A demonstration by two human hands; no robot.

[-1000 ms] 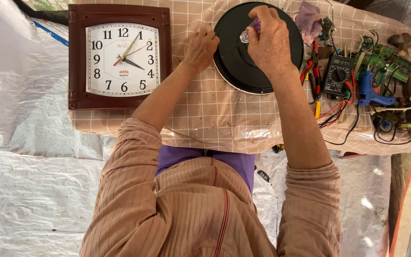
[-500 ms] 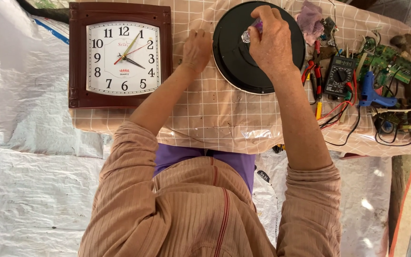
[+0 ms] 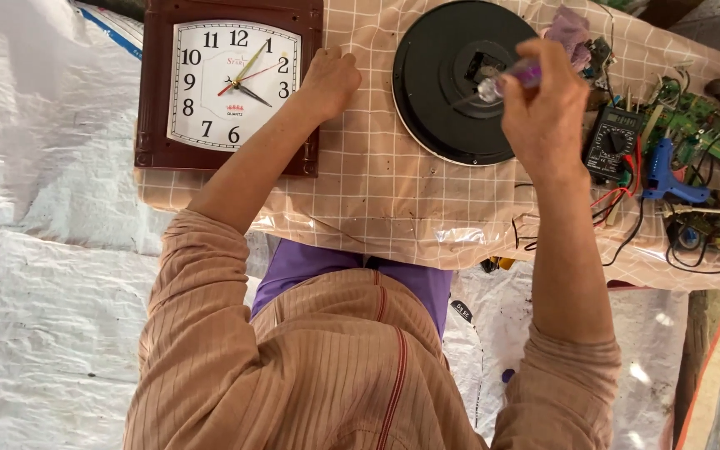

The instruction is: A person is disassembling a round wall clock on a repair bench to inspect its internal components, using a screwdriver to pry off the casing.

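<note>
Right hand lifted, pinching screwdriver, apparently above black disc.

Left arm bent at the elbow, forearm bare, reaching up toward the upper middle of the frame. Left hand curled into a loose fist, knuckles upward, pressed down flat. Right arm stretched nearly straight up along the right side of the frame, sleeve pushed back to the elbow. Right hand raised in the upper right, back of the hand toward the camera, fingers closed around a thin tool with a clear handle.
</note>
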